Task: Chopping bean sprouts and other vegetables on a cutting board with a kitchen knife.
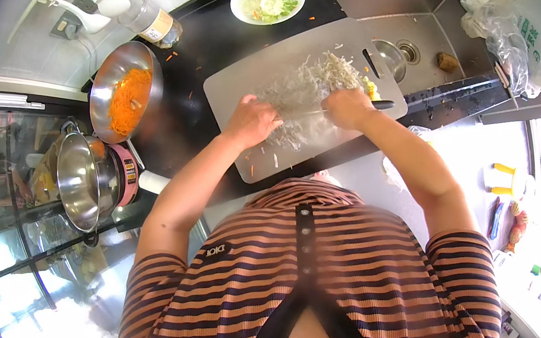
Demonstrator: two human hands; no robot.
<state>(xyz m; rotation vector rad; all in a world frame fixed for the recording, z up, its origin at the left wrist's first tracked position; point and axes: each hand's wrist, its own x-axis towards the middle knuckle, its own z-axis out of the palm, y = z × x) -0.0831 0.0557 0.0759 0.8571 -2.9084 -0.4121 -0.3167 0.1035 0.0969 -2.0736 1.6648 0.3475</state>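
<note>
A grey cutting board point(230, 85) lies on the black counter, heaped with pale, thin shreds point(336, 72) of food that cannot be identified. My right hand point(347, 108) grips a knife, its black handle point(384, 104) sticking out to the right. The thin blade runs left towards my left hand point(252, 124), whose bent fingers are at the blade's far end among the shreds; whether they pinch the blade cannot be told. Small yellow pieces point(372, 90) sit beside the heap near the handle. Orange bits are scattered on the board's near edge.
Behind the board is a white bowl point(237, 1) of chopped greens. On the left stand a metal pan point(103, 88) with orange shreds, an empty steel pot point(77, 178) and a glass jar point(139, 10). A steel sink point(424, 35) and plastic bags point(506, 41) are at the right.
</note>
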